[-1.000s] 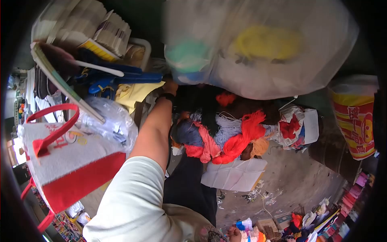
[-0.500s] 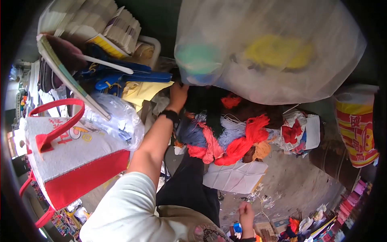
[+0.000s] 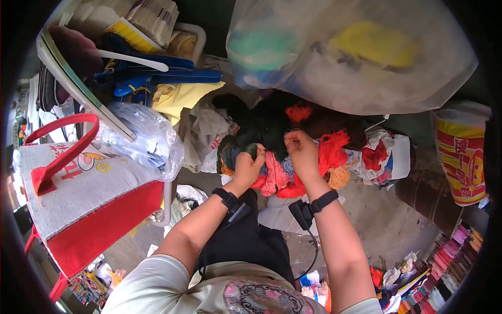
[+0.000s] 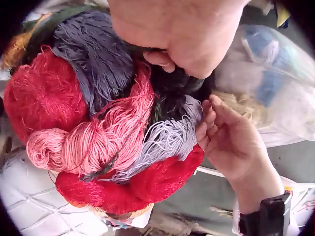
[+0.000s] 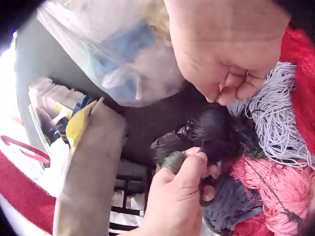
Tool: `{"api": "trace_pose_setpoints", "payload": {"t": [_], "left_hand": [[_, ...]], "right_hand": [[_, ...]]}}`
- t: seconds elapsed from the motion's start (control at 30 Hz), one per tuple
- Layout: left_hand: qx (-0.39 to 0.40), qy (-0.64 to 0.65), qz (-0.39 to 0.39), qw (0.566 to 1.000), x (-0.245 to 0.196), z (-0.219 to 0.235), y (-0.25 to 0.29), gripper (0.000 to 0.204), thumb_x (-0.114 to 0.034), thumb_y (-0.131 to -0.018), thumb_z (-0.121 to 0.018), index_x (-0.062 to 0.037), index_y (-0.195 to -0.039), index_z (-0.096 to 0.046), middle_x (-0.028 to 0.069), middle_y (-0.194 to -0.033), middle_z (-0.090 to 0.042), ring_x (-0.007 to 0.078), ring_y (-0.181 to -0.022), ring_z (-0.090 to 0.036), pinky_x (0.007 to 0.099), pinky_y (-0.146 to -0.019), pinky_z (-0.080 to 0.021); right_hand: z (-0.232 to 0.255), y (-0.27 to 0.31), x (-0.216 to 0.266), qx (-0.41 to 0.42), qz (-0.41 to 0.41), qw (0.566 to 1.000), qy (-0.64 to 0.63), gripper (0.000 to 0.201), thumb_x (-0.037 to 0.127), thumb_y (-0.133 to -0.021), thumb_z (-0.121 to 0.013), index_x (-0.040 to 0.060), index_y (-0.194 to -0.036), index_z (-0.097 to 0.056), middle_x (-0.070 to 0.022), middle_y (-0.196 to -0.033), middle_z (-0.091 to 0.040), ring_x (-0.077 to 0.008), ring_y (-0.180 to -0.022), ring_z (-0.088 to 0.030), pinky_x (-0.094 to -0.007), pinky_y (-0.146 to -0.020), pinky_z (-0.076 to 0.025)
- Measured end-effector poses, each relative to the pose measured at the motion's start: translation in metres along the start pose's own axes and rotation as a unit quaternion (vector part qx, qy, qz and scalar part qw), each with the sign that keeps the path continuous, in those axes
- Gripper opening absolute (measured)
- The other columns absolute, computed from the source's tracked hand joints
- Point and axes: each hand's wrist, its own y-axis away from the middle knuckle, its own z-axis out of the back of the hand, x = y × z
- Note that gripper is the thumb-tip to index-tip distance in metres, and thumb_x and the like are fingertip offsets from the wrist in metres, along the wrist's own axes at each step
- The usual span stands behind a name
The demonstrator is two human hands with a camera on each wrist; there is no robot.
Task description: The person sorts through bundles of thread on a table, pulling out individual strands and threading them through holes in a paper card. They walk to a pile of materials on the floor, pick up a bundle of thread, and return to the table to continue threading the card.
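A heap of yarn skeins lies in front of me, with black yarn (image 3: 267, 123) across its far side. My left hand (image 3: 247, 170) grips a dark green strand bundle (image 5: 173, 161), thumb laid over it in the right wrist view. Fingers curled, my right hand (image 3: 303, 154) is at the black yarn's right side; whether it pinches a thread I cannot tell. Nearer me hang slate-blue yarn (image 4: 93, 59), pink yarn (image 4: 108, 140), pale lavender yarn (image 4: 170, 140) and red yarn (image 4: 47, 96).
A large translucent bag (image 3: 324, 78) hangs over the far side. On the left stand a grey-and-red tote bag (image 3: 104, 204), a clear plastic bag (image 3: 149, 138) and blue tools (image 3: 183, 76). Red-and-yellow packaging (image 3: 460, 162) hangs at right. A white folded sheet (image 4: 54, 196) lies below the yarn.
My left hand has drawn back toward me from the heap's far left edge, now with dark green yarn in its grip. My right hand has risen from the bottom of the view to the yarn.
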Motion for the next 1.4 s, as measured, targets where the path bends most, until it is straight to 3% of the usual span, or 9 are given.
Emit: {"api": "trace_pose_setpoints", "payload": {"t": [0.4, 0.6, 0.67, 0.87, 0.97, 1.03, 1.17, 1.3, 1.4], "left_hand": [[0.037, -0.024, -0.019, 0.999, 0.002, -0.005, 0.004, 0.013, -0.010, -0.085, -0.059, 0.0002, -0.091, -0.063, 0.0190, -0.068, -0.061, 0.0339, -0.063, -0.063, 0.0388, -0.059, -0.047], [0.026, -0.017, 0.010, 0.999, 0.000, -0.006, -0.001, 0.014, -0.012, -0.083, -0.060, 0.0004, -0.089, -0.063, 0.0189, -0.065, -0.060, 0.0339, -0.062, -0.063, 0.0396, -0.059, -0.047], [0.037, -0.020, 0.020, 0.999, -0.003, -0.006, -0.003, 0.014, -0.012, -0.083, -0.060, 0.0005, -0.088, -0.063, 0.0190, -0.065, -0.060, 0.0341, -0.062, -0.063, 0.0397, -0.059, -0.047], [0.013, -0.045, 0.015, 0.999, -0.022, -0.011, -0.005, 0.020, -0.018, -0.084, -0.062, 0.0011, -0.083, -0.064, 0.0185, -0.063, -0.060, 0.0360, -0.062, -0.062, 0.0413, -0.060, -0.048], [0.066, -0.108, 0.110, 0.986, -0.047, -0.016, -0.015, 0.034, -0.032, -0.085, -0.064, 0.0010, -0.076, -0.066, 0.0205, -0.064, -0.061, 0.0373, -0.066, -0.064, 0.0416, -0.062, -0.049], [0.003, -0.140, 0.176, 0.974, -0.025, -0.031, -0.029, 0.048, -0.045, -0.084, -0.063, 0.0005, -0.070, -0.068, 0.0219, -0.061, -0.061, 0.0363, -0.067, -0.065, 0.0404, -0.063, -0.050], [0.007, -0.018, 0.330, 0.944, -0.013, -0.033, -0.059, 0.051, -0.050, -0.078, -0.061, -0.0032, -0.062, -0.070, 0.0209, -0.064, -0.065, 0.0334, -0.073, -0.068, 0.0402, -0.073, -0.052], [0.039, -0.128, 0.282, 0.950, 0.008, -0.037, -0.078, 0.039, -0.039, -0.080, -0.062, -0.0014, -0.071, -0.068, 0.0223, -0.073, -0.067, 0.0337, -0.080, -0.067, 0.0429, -0.074, -0.051], [0.141, -0.258, 0.104, 0.950, 0.048, -0.038, -0.089, 0.018, -0.018, -0.086, -0.056, -0.0050, -0.097, -0.059, 0.0208, -0.087, -0.066, 0.0397, -0.083, -0.065, 0.0493, -0.074, -0.050]], "right_hand": [[-0.020, -0.006, 0.013, 0.000, 0.042, 0.993, 0.109, 0.012, 0.007, -0.079, -0.067, 0.0037, -0.090, -0.063, -0.0127, -0.087, -0.061, -0.0276, -0.076, -0.061, -0.0347, -0.066, -0.048], [-0.015, 0.000, -0.008, 0.002, -0.024, 0.999, -0.034, 0.011, 0.006, -0.081, -0.068, 0.0033, -0.089, -0.062, -0.0075, -0.082, -0.060, -0.0187, -0.071, -0.058, -0.0293, -0.063, -0.045], [-0.007, 0.007, 0.001, 0.016, -0.138, 0.975, -0.171, 0.004, 0.008, -0.088, -0.064, 0.0074, -0.087, -0.060, 0.0026, -0.078, -0.053, -0.0045, -0.062, -0.047, -0.0204, -0.057, -0.038], [0.008, 0.023, 0.008, 0.028, -0.188, 0.920, -0.343, 0.003, 0.009, -0.093, -0.058, 0.0089, -0.096, -0.056, 0.0039, -0.075, -0.050, -0.0051, -0.063, -0.045, -0.0197, -0.059, -0.037], [0.010, 0.035, 0.023, 0.068, -0.163, 0.929, -0.326, 0.004, 0.011, -0.095, -0.055, 0.0091, -0.099, -0.054, 0.0037, -0.075, -0.050, -0.0059, -0.064, -0.046, -0.0209, -0.060, -0.038], [0.016, 0.043, 0.039, 0.070, -0.116, 0.933, -0.332, 0.004, 0.013, -0.096, -0.053, 0.0093, -0.096, -0.052, 0.0032, -0.074, -0.050, -0.0067, -0.062, -0.046, -0.0213, -0.060, -0.038], [0.045, 0.074, 0.064, 0.154, -0.165, 0.897, -0.380, 0.011, 0.016, -0.096, -0.053, 0.0094, -0.089, -0.047, 0.0026, -0.067, -0.046, -0.0074, -0.056, -0.042, -0.0214, -0.055, -0.035], [0.097, 0.147, 0.083, 0.148, -0.195, 0.880, -0.408, 0.009, 0.015, -0.093, -0.053, 0.0082, -0.089, -0.048, 0.0031, -0.067, -0.044, -0.0055, -0.053, -0.037, -0.0216, -0.048, -0.029], [0.140, 0.221, 0.118, 0.100, -0.216, 0.863, -0.445, 0.007, 0.010, -0.089, -0.054, 0.0063, -0.088, -0.048, 0.0020, -0.067, -0.043, -0.0056, -0.052, -0.035, -0.0218, -0.047, -0.028]]}}
